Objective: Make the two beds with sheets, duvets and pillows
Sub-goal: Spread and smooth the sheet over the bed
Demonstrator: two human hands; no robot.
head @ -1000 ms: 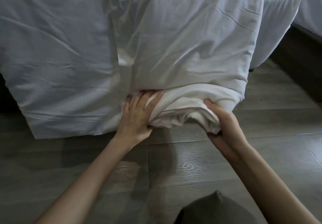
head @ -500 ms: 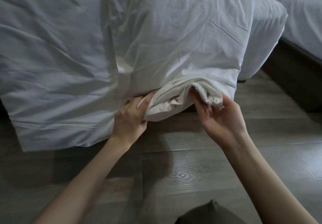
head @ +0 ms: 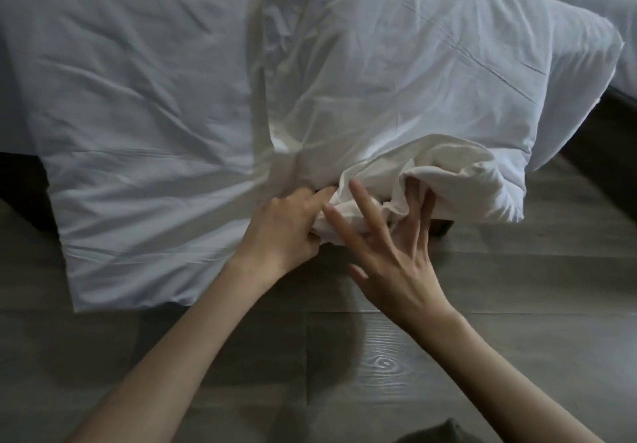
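The left hand (head: pixel 286 229) grips the bunched duvet corner (head: pixel 455 180), which hangs off the bed just above the floor (head: pixel 482 356). The right hand (head: pixel 396 260), fingers spread straight, touches the folds beside it.

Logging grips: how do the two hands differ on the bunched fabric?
The left hand is curled, gripping the bunched fabric; the right hand is splayed, fingers straight. The left hand holds its left end; the right hand's fingertips lie under a fold. Both touch it.
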